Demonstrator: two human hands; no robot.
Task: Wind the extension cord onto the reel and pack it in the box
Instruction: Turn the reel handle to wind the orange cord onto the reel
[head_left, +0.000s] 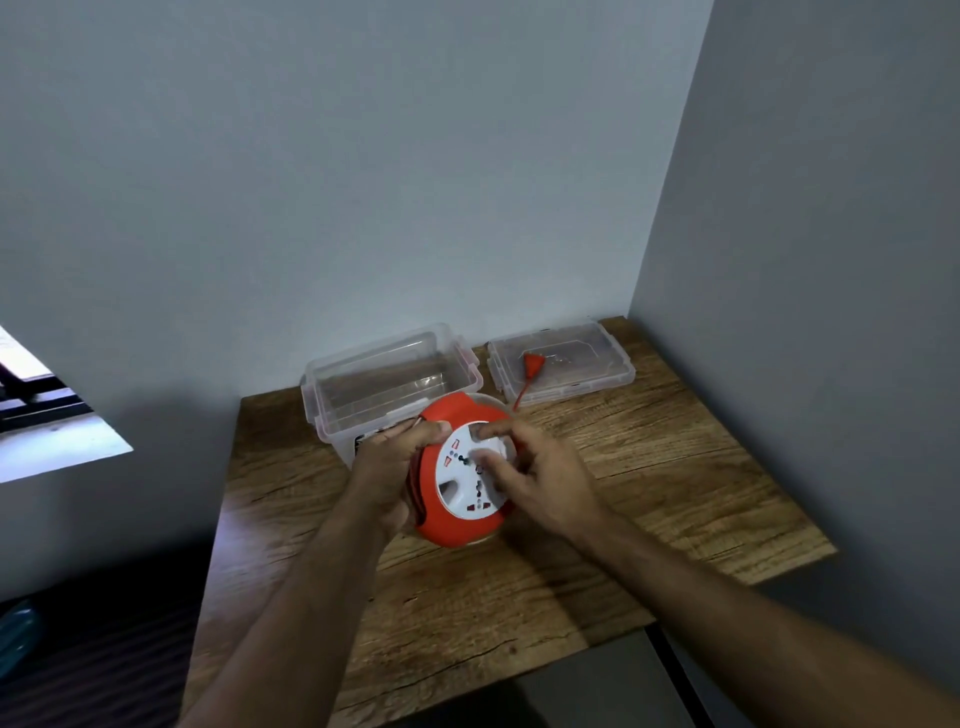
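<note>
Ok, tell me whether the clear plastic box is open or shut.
Open: the clear plastic box has no lid on; its lid lies beside it on the wooden table.

I see a dim, soft room light with a grey cast. The brightest patch is at the window (57, 415) on my left. A soft shadow lies on the wall left of the table (649, 467). My right hand (540, 483) has motion blur at its fingertips (488, 460). Straight edges bend near the frame borders.
</note>
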